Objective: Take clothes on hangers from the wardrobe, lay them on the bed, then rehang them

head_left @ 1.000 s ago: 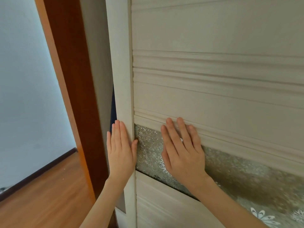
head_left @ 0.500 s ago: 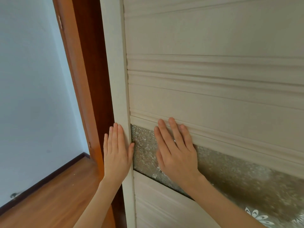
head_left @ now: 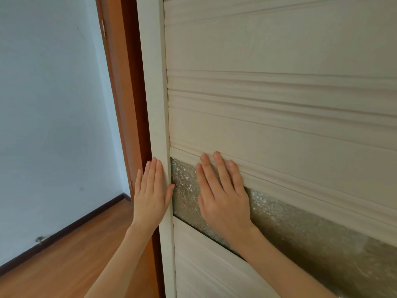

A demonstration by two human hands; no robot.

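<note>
Cream wood meets both palms: my left hand (head_left: 150,196) lies flat on the wardrobe door's (head_left: 268,130) left edge and my right hand (head_left: 223,194) on its frosted glass strip (head_left: 300,229). Fingers are straight and grip nothing, placed for sliding the panel. The clothes presumably hang unseen behind it.

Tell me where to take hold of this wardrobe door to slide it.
No handle shows. Probably the vertical stile at its left edge, from the left, where the left hand lies: it stands proud of the panel, giving purchase.
</note>
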